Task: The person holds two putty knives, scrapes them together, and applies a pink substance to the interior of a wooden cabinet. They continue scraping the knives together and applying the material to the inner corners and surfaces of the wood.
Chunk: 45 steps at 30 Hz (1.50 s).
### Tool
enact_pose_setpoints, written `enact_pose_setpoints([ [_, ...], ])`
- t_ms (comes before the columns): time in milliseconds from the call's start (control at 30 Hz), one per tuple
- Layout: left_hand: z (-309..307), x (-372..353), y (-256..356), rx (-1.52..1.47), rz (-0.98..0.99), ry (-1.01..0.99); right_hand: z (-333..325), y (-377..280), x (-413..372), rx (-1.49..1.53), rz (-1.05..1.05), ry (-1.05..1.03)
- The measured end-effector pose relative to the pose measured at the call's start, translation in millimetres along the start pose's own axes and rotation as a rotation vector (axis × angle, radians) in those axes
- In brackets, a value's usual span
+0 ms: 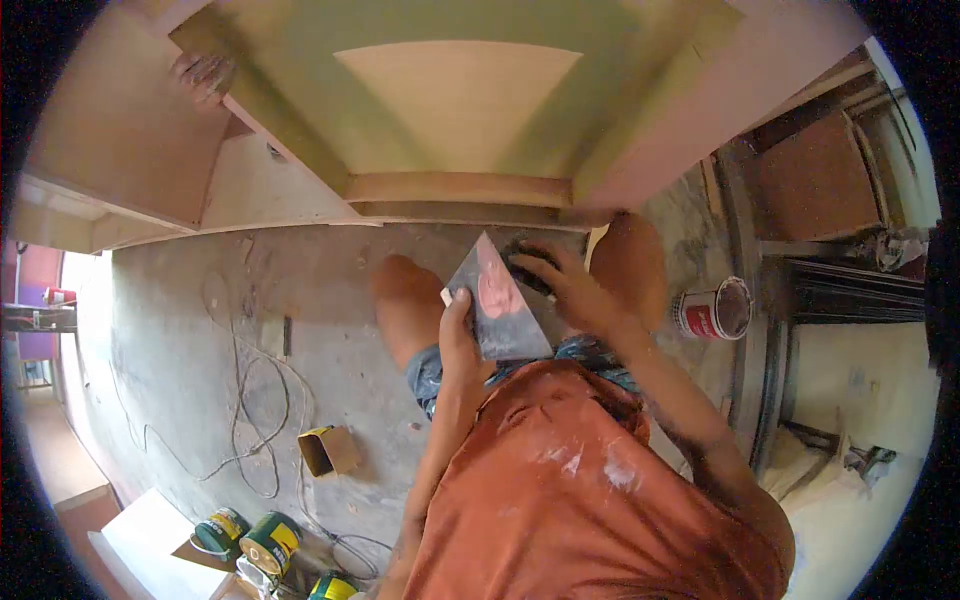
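Observation:
My left hand point(460, 335) grips a grey metal putty plate point(510, 335) by its left edge, thumb on top. A smear of pink putty point(497, 287) lies on the plate's upper half. Just right of the plate, my right hand point(572, 290) curls around a dark tool point(528, 268), partly hidden by the fingers and blurred, so its exact kind does not show. Both hands are in front of my lap, between my bent knees. Ahead stands a wooden cabinet point(460, 188) with a pale panel point(460, 105) inside a greenish border.
Another person's hand point(203, 77) rests at the cabinet's left edge. A putty bucket point(715, 308) stands to my right. Leftward on the floor lie a looping cable point(240, 400), a small open box point(330, 452) and several green-yellow cans point(270, 541). Dark frames point(850, 290) lean at the right.

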<state>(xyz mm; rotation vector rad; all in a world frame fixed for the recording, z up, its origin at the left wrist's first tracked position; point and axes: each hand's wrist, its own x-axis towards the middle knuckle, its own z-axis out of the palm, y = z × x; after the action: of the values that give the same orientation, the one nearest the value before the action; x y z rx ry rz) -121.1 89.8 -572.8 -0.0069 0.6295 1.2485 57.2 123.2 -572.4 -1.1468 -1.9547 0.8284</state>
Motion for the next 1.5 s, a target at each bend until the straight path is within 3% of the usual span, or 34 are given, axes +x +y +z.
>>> enact_pose_setpoints([
  [67, -3.2, -4.5, 5.8, 0.072, 0.03, 0.041, -18.5, 4.7, 8.7, -0.378, 0.028, -0.206],
  [100, -25.5, 4.1, 3.6, 0.169, 0.045, 0.103, -20.8, 2.3, 10.1, -0.374, 0.018, -0.206],
  [167, -33.5, 11.9, 2.9, 0.208, 0.12, 0.213, -27.3, -8.5, 18.9, 0.213, 0.366, 0.402],
  [200, -30.4, 10.9, 4.2, 0.203, 0.13, 0.212, -35.2, -22.3, 21.6, 0.214, 0.357, 0.395],
  [267, -14.8, 4.3, 9.2, 0.194, 0.114, 0.064, -55.7, -67.9, 24.6, 1.087, 0.606, 0.577],
  [300, -12.5, 2.8, 10.5, 0.197, 0.114, 0.056, -58.7, -75.6, 20.0, 1.087, 0.598, 0.582],
  [367, -14.6, -2.3, 16.2, 0.508, 0.091, 0.011, -63.7, -85.2, 12.3, 0.434, 0.154, 0.169],
  [400, -68.8, 18.9, 14.3, 0.479, 0.063, -0.217, -65.0, -88.4, 15.1, 0.429, 0.15, 0.174],
  [433, -122.1, 39.7, 12.6, 0.438, 0.022, -0.455, -63.5, -92.7, 19.3, 0.783, 0.451, 0.208],
  [467, -116.5, 43.1, 23.9, 0.394, -0.029, -0.679, -62.5, -97.3, 23.6, 1.134, 0.757, 0.235],
  [500, -109.7, 38.4, 17.3, 0.669, 0.24, -0.709, -62.6, -104.4, 27.8, 1.131, 0.755, 0.236],
  [567, 28.7, -7.9, 32.0, 1.277, 0.844, -0.513, -64.5, -116.1, 33.9, 1.019, 0.692, 0.277],
  [700, 17.7, -5.7, 40.0, 1.521, 0.996, -0.456, -69.6, -67.0, 10.7, 0.714, 0.625, 0.322],
  [767, 15.5, -11.5, 58.3, 2.115, 1.083, -0.382, -71.0, -50.5, 8.6, 0.508, 0.566, 0.336],
  [800, 4.9, -8.0, 53.8, 2.109, 1.082, -0.367, -72.5, -43.2, 13.4, 0.502, 0.566, 0.324],
  [867, -30.4, 0.5, 36.7, 1.311, 0.739, -0.254, -77.0, -31.0, 35.1, 0.513, 0.55, 0.388],
  [900, -44.9, -0.3, 29.5, 1.306, 0.735, -0.24, -80.3, -11.6, 43.6, 0.511, 0.556, 0.375],
  [967, -61.4, -6.9, 17.8, 0.807, 0.246, -0.054, -84.7, 40.5, 61.1, -0.113, 0.247, 0.017],
  [1000, -64.9, -8.8, 12.7, 0.8, 0.249, -0.039, -81.8, 50.3, 75.6, -0.109, 0.245, 0.001],
  [1067, -71.8, -12.2, 0.7, 1.128, 0.498, 0.016, -75.1, 64.0, 98.2, -0.641, 0.302, -0.322],
  [1100, -88.6, -5.8, -7.4, 1.148, 0.55, -0.003, -68.1, 68.9, 104.7, -0.638, 0.302, -0.337],
  [1200, -75.8, -13.1, 2.6, 0.875, 0.409, 0.101, -47.2, 93.0, 123.8, -0.855, 0.209, -0.367],
  [1233, -88.4, -7.4, 2.0, 0.872, 0.414, 0.11, -42.2, 122.1, 127.4, -0.887, 0.229, -0.408],
  [1300, -126.4, 4.9, -5.9, 0.657, 0.238, 0.19, -32.3, 142.6, 132.5, -0.915, 0.247, -0.467],
  [1400, -82.2, -5.9, 5.1, 0.411, 0.119, 0.215, -14.2, 134.0, 126.8, -0.859, 0.294, -0.416],
  [1500, -118.5, 5.2, -5.0, 0.638, 0.204, 0.227, 3.8, 126.2, 103.1, -1.09, 0.274, -0.445],
])
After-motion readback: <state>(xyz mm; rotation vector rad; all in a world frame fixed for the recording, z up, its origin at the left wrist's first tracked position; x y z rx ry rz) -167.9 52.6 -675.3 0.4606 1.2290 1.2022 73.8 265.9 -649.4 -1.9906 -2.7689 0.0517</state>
